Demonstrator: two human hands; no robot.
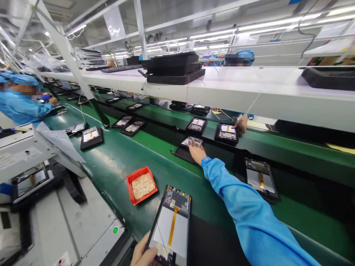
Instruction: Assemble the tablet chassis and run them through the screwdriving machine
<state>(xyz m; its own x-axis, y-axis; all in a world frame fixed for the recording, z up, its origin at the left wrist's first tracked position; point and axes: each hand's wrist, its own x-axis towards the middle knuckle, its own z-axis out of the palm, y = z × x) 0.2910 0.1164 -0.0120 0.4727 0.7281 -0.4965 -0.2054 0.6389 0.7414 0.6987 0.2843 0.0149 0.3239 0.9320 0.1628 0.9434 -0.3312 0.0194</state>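
Note:
My left hand [144, 251] grips the lower end of a tablet without its back cover [177, 225], tilted up at the bottom of the view. Its circuit board, silvery battery and orange ribbon cable show. My right hand [196, 152] is stretched forward over the belt, fingers closed at the edge of another open-backed tablet [188, 140] on a black pad [183, 153]; its thumb is hidden. Between the left hand and the belt stands a red tray [129, 190] holding a heap of small beige pieces [143, 185].
Several open tablets [260, 177] lie on black pads along the green belt [155, 147]. Across it, a co-worker's hand [242, 123] touches one. A white shelf [235, 83] overhangs the belt; a slanted post [66, 55] and grey machine [83, 218] stand left. Another co-worker [26, 105] sits farther left.

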